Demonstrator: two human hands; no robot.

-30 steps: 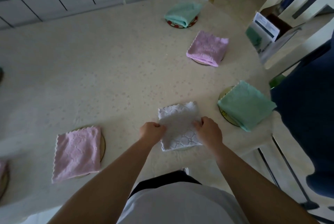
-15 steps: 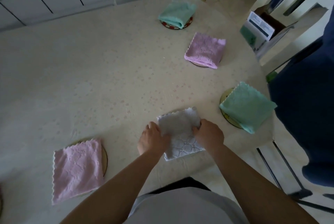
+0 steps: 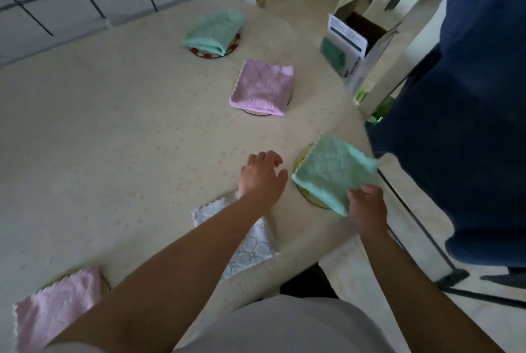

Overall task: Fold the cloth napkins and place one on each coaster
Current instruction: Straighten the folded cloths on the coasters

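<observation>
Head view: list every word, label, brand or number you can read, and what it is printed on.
No text can be read in this view.
White card standing in the open box beside the table: it carries a dark band and fine print lines, too small and blurred to read.
Napkins, coasters and tablecloth: patterns only, no lettering.

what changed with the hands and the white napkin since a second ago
Both hands let go of the folded white patterned napkin. The right hand moved right and pinches the near corner of the green napkin; the left hand hovers open nearby. The other napkins stayed on their coasters.
</observation>
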